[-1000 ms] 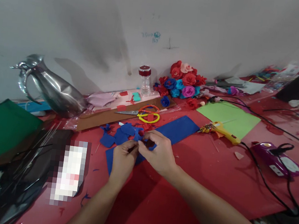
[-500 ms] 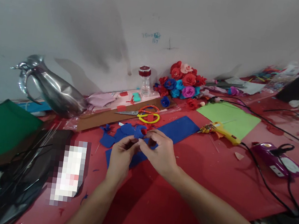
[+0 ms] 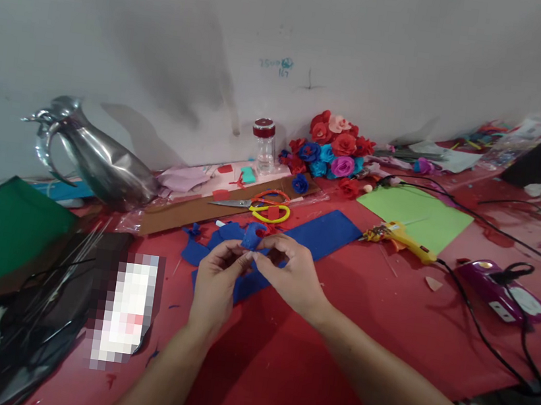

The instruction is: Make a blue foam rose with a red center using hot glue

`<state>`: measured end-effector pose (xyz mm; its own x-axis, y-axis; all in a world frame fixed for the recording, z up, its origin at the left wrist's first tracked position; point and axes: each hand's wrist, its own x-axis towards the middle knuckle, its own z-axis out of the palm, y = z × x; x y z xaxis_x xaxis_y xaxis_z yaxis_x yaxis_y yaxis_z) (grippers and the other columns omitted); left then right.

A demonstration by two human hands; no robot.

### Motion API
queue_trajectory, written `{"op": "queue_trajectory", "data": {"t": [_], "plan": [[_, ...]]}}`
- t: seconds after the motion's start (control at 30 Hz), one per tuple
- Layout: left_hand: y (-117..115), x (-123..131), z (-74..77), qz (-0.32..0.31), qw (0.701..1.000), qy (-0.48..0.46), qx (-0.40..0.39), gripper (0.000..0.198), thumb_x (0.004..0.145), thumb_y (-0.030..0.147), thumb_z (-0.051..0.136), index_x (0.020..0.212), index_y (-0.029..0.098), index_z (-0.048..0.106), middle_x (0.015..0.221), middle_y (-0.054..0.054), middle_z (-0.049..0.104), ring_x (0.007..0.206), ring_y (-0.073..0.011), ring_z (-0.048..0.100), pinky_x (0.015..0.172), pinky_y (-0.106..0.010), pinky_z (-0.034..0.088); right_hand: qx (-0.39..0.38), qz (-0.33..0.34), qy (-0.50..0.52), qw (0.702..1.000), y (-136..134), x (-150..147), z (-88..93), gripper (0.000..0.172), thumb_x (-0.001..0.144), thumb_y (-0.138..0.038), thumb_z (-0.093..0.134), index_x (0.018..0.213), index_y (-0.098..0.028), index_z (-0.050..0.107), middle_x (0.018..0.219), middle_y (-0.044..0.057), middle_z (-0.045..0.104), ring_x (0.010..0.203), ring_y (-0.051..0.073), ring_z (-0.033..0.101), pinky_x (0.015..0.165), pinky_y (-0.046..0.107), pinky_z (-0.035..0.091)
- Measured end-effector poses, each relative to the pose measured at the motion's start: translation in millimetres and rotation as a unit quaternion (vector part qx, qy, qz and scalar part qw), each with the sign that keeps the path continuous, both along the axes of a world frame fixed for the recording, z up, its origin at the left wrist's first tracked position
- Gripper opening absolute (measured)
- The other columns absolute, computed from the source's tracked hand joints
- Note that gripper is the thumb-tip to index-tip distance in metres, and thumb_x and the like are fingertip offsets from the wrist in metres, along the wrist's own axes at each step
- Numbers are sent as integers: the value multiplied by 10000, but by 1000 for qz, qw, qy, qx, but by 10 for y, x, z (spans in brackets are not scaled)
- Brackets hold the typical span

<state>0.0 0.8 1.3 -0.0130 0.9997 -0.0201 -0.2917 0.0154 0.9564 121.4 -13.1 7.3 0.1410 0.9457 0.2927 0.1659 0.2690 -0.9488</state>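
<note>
A small curled blue paper piece [image 3: 252,235] is pinched between my two hands above the table. My left hand [image 3: 218,282] grips its lower left side with thumb and fingers together. From the right, my right hand [image 3: 291,273] closes on the same piece, the thumb tips almost meeting. Beneath the hands lies a long blue paper strip [image 3: 329,233], partly covered by them. Cut blue paper pieces [image 3: 194,252] are scattered just to the left. Scissors [image 3: 269,212] with yellow and orange handles rest beyond the hands on the brown strip.
A yellow glue gun [image 3: 409,241] lies right on green paper [image 3: 428,213], its cord near a purple power strip [image 3: 508,293]. Behind stand paper flowers [image 3: 332,145], a glass jar [image 3: 264,145] and a metal jug [image 3: 97,156]. A brown strip [image 3: 173,217] runs before the jug.
The curled blue piece has turned and stands slightly higher between the fingertips, showing more of its outer side. Both hands stay in nearly the same place.
</note>
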Motion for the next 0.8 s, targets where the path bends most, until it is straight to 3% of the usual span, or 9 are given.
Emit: {"op": "queue_trajectory", "data": {"t": [0.47,0.8], "plan": [[-8,4,23,-25,1000,-10,-4,190,612,233,756,768,171,666,628,31,606,550,-84,516,556,-223,417,-20,-17,20,999,16,8,-6,66,717,-212,611,713,-175,665,755,33,694,568,111,569,541,233,466],[-6,12,24,36,999,-9,-4,200,547,235,802,690,173,675,631,34,616,548,-79,515,575,-231,437,3,-29,-15,999,17,-9,-40,53,719,-193,604,702,-185,653,748,32,683,594,119,566,560,240,463]]}}
